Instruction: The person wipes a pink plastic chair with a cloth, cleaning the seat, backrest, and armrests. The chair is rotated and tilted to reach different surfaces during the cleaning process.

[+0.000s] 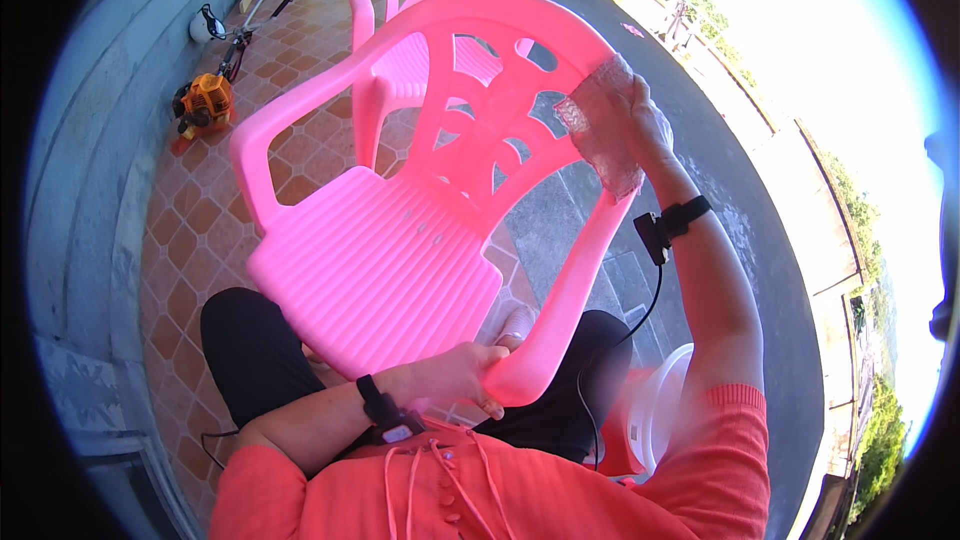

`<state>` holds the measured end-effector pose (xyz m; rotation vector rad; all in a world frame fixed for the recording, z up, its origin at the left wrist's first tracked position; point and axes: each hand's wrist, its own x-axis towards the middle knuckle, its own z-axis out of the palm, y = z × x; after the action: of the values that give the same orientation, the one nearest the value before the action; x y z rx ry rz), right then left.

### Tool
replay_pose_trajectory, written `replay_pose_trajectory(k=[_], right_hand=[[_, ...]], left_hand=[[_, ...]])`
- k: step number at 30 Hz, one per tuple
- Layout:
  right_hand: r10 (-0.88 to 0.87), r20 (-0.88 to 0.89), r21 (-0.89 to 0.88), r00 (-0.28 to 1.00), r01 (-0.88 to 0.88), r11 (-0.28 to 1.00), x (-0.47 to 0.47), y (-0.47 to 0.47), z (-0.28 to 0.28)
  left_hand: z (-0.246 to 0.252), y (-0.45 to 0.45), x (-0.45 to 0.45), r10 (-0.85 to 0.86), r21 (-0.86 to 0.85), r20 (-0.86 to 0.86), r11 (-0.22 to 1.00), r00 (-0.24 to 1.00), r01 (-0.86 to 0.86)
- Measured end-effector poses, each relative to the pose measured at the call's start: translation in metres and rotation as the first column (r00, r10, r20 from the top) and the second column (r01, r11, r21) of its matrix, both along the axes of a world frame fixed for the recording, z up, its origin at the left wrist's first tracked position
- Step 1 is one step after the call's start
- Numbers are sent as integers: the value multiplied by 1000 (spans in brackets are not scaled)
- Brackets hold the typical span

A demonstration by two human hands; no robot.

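A pink plastic armchair stands before me, its slatted seat between my knees and its openwork backrest away from me. My left hand grips the front end of the armrest on the right. My right hand holds a wet-looking, pinkish cloth against the upper right edge of the backrest, where it meets the armrest. The cloth drapes over the chair's rim. Some of my right fingers are hidden behind the cloth and the chair.
Behind stands a second pink plastic chair. An orange-engined brush cutter lies by the wall at left, near a white helmet. A white bucket and something red are beside my right knee. A dark cable hangs from my right wristband.
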<state>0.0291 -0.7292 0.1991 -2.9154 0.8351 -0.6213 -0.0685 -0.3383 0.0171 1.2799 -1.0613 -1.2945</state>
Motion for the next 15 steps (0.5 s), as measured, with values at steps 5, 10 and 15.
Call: replay_pose_trajectory(k=[5,10,15], right_hand=[[-78,-38,-17,996,77,997,-40,23,-18],[-127,-381,-106,916,94,990,-76,52,-3],[-178,-539,-213,823,71,975,-74,59,20]], left_hand=[[6,1,1,-50,92,-104,994,993,59],[0,-1,4,-48,27,3,998,999,48],[-12,-4,4,-79,-49,-1,996,997,79]])
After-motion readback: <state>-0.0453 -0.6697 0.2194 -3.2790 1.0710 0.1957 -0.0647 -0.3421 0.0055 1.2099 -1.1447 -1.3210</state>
